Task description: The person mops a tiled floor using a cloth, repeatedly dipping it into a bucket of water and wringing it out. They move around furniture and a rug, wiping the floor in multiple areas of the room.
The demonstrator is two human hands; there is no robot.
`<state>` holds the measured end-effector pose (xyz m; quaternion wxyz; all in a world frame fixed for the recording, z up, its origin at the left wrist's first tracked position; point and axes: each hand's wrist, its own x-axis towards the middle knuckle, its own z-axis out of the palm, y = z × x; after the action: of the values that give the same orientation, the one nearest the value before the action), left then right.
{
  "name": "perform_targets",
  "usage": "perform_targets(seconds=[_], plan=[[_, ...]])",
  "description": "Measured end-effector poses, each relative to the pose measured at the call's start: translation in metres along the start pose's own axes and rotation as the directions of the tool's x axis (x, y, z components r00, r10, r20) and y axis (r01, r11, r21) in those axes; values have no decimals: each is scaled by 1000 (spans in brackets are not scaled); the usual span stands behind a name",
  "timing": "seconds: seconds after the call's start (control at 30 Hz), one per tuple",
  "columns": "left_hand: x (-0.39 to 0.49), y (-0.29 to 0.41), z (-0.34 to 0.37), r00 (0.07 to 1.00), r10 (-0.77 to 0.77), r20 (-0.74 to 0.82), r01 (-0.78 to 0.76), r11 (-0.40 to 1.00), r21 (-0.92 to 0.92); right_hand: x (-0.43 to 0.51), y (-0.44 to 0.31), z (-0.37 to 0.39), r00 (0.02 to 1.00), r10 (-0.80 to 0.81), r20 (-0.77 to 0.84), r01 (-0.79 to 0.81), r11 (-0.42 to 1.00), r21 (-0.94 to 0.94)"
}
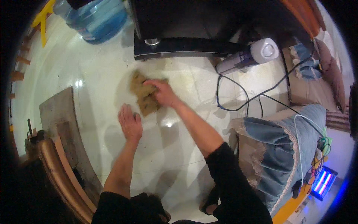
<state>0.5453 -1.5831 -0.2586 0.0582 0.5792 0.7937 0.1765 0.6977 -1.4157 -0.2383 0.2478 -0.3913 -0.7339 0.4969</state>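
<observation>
My right hand [163,92] presses on a crumpled brown cloth [145,105] that lies on the pale tiled floor [103,84]. Its fingers rest over the cloth's upper right part, with some of them bent and hidden from this view. To the left and a little lower, my left hand [130,123] holds nothing; its palm faces down and its fingers point away from me, close to the floor. Whether the palm touches the tiles cannot be told. A gap of bare tile separates it from the cloth. Small dark specks are scattered on the floor.
A large blue water bottle [98,22] stands upper left, beside a black cabinet [181,44]. A purple and white canister [246,57] is at its right, near looping black cables [251,99]. A blue-covered seat [274,156] flanks me right, a brown board [65,112] left.
</observation>
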Motion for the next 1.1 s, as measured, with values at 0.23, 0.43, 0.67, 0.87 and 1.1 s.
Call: perform_targets(seconds=[0.23,0.43,0.67,0.87,1.1], plan=[[-10,-20,13,994,88,-71,-88,996,-3,-107,-20,-49,763,-23,-646,-76,989,-125],[17,67,-20,956,-293,15,270,858,-436,-131,4,-15,867,18,-498,-260,869,-421],[75,259,-37,971,201,-127,-220,555,-802,-135,26,-25,861,100,-499,-127,992,-22],[134,319,-91,928,348,-131,-343,666,-663,-133,28,-18,892,122,-435,-266,920,-288],[141,335,-85,921,371,-120,-376,763,-526,-134,20,-24,914,150,-376,-310,856,-413]])
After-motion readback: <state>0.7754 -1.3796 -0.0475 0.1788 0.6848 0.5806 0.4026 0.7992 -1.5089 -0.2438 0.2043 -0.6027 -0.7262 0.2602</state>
